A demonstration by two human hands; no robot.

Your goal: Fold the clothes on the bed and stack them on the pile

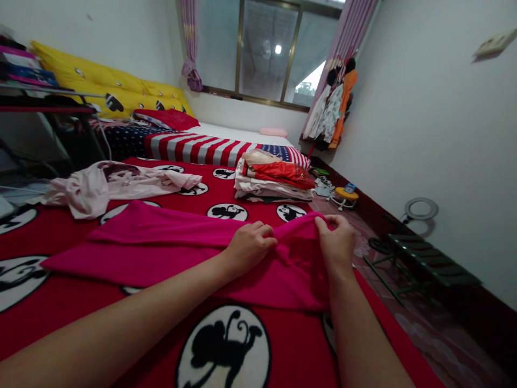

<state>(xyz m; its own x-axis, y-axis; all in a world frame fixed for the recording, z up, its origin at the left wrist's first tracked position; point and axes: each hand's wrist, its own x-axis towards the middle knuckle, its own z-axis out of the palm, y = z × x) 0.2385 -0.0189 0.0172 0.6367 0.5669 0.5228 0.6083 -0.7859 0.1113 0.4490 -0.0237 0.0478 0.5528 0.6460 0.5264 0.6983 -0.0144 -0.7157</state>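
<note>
As the left hand [250, 248] and right hand [336, 245] clench a magenta cloth [141, 237], a red monkey-print bedspread [294, 345] lies beneath

Where the hands near each other at centre right, each grip is closed on the cloth: the left hand's fingers curl over a fold, and the right hand's fingers pinch a raised ridge just beside it. The cloth lies on the bedspread across the middle of the frame, spreading left from the hands in loose folds.

Farther up the bed, left of centre, sits a crumpled pale pink printed garment [113, 188]. Right of centre stands a folded clothes stack [274, 183] with a red item on top, against a stars-and-stripes blanket [194, 151]. Beyond lie a red pillow [167, 118], a pink pillow [273, 132] and long yellow cushions [100, 86] along the upper left wall. A metal rack [52, 99] stands at the upper left. Garments [329, 110] hang beside a window [262, 48] at the upper right. On the tiled floor [440, 334] at the right are a small yellow stool [346, 195] and a dark green folding rack [424, 258], with a ring light [421, 209] beside the wall.
</note>
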